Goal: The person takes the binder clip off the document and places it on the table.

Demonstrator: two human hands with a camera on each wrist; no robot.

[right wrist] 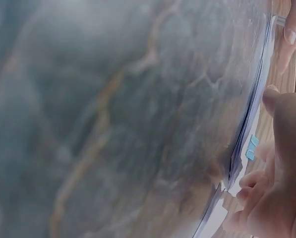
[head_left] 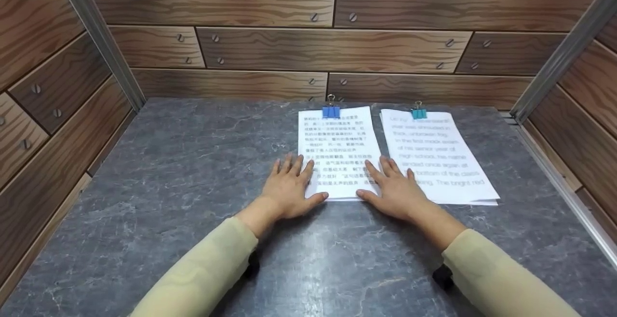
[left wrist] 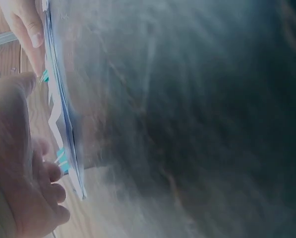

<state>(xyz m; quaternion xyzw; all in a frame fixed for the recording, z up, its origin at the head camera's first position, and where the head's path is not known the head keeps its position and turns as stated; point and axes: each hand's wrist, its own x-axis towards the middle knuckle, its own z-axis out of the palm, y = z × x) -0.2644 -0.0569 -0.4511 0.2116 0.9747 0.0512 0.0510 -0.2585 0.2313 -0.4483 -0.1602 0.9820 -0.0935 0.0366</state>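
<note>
Hands, both mine, lie flat on the grey marbled worktop [head_left: 193,172], fingers straight and slightly spread, gripping nothing.

Left hand [head_left: 289,187]: palm down on the stone at the lower left corner of the left paper stack [head_left: 337,148]. Fingertips and thumb rest over the stack's left edge; nothing is pinched. In the left wrist view this hand [left wrist: 19,163] sits just beside the sheet edges, though the view is blurred.

Left paper stack: white sheets printed in dense characters, lying flat near the back middle of the worktop and bound at the top edge by a blue binder clip [head_left: 331,111]. By my judgement it is light, limp and prone to sliding on the smooth stone. Loose lower corners would bend or fan if lifted alone. Best hold, I judge, is at the clipped top, or along both long edges together.

Right hand [head_left: 395,189]: palm down at the stack's lower right corner, fingers extended across the strip between the two stacks, touching paper, holding nothing.

Right paper stack [head_left: 438,158]: just beside the first, printed in larger Latin text, fastened by a teal binder clip [head_left: 419,112]; its lower sheets are slightly fanned.

Wood-grain panels [head_left: 270,47] wall the worktop.
</note>
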